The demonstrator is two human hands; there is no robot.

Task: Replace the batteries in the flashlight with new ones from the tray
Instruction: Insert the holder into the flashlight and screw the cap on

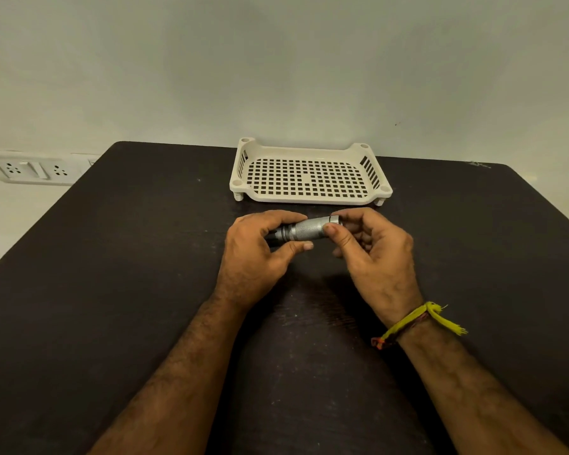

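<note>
**Two hands hold a small flashlight above a dark surface**

A person's bare forearms reach forward over a dark brown surface [112, 290]. Both hands grip a short silver flashlight [309, 228] lying sideways between them, just above the surface. The left hand [253, 254] is closed around the flashlight's darker end, thumb underneath. The right hand [375, 254] pinches the opposite end, thumb tip pressed on the knurled silver barrel. A yellow thread bracelet [411, 323] circles the right wrist. Just beyond the hands sits a cream perforated plastic tray [309, 200], near the far edge by the wall. A white wall socket panel [33, 170] shows at far left.
</note>
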